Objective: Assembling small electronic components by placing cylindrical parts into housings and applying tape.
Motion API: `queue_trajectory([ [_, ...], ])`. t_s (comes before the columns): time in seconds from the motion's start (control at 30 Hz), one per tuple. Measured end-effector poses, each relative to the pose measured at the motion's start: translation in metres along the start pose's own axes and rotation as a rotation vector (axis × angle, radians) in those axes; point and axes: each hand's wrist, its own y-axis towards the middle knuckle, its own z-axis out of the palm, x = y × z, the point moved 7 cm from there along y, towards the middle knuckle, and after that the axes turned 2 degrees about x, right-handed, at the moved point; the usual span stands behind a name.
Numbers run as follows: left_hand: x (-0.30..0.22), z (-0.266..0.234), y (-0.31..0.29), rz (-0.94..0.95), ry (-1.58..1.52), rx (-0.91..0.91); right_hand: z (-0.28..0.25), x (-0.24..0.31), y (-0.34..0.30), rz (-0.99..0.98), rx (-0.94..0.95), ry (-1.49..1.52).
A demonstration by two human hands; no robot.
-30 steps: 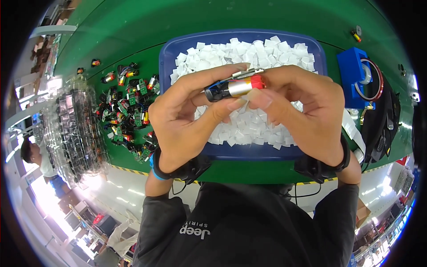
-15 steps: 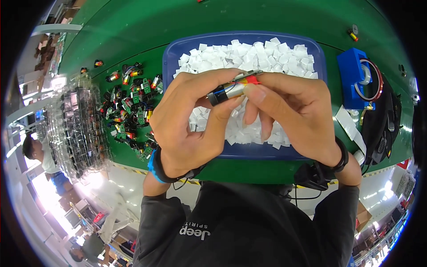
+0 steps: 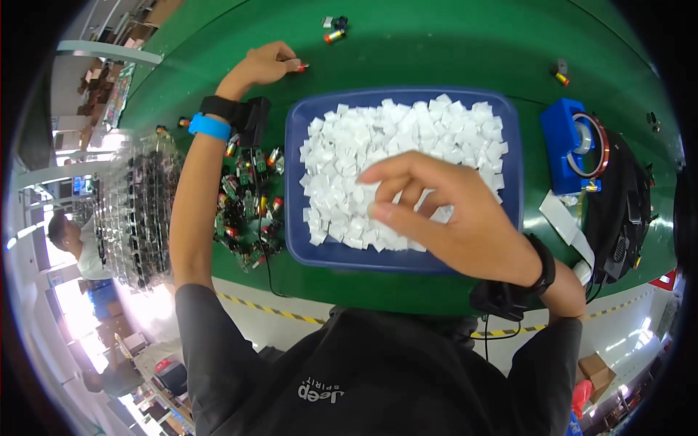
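My left hand (image 3: 263, 67) reaches out to the far left of the green table, its fingertips closed on a small battery-and-circuit-board unit. Only the red end of the unit (image 3: 302, 68) shows; the fingers hide the rest. My right hand (image 3: 443, 211) hovers over a blue tray (image 3: 294, 218) full of white square pieces (image 3: 349, 138). Its thumb and fingers are curved and apart, with nothing visible between them. Right of the left hand, at the far side, lie a red-and-gold battery cell (image 3: 334, 36) and a small black part (image 3: 340, 23).
A heap of circuit boards and cells (image 3: 247, 207) lies left of the tray, beside stacked clear plastic trays (image 3: 138, 218). On the right are a blue tape dispenser (image 3: 560, 142), a black bag-like item (image 3: 618, 211) and another cell (image 3: 561, 77). A person (image 3: 73, 240) is at the far left.
The hands have parted. My left hand carried the unit from above the tray to the far left; my right hand let go of it and stayed over the tray.
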Motion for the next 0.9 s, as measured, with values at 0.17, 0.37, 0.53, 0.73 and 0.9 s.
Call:
queue_trajectory([
  [0.17,-0.101,-0.024,0.025,0.461,0.502,-0.709,-0.004,-0.007,-0.003,-0.008,0.001,-0.112],
  [0.37,-0.114,-0.015,0.053,0.240,0.547,-0.390,-0.001,-0.004,0.000,0.002,0.047,-0.141],
  [0.53,-0.148,-0.028,-0.002,0.027,-0.263,-0.238,-0.015,-0.006,0.002,0.062,0.013,-0.081],
  [0.73,-0.234,0.019,-0.119,0.079,-0.761,0.048,-0.019,-0.033,0.014,0.011,-0.133,-0.008],
  [0.9,-0.238,0.026,-0.159,0.076,-0.887,-0.203,-0.016,-0.036,0.009,-0.024,-0.257,0.134],
])
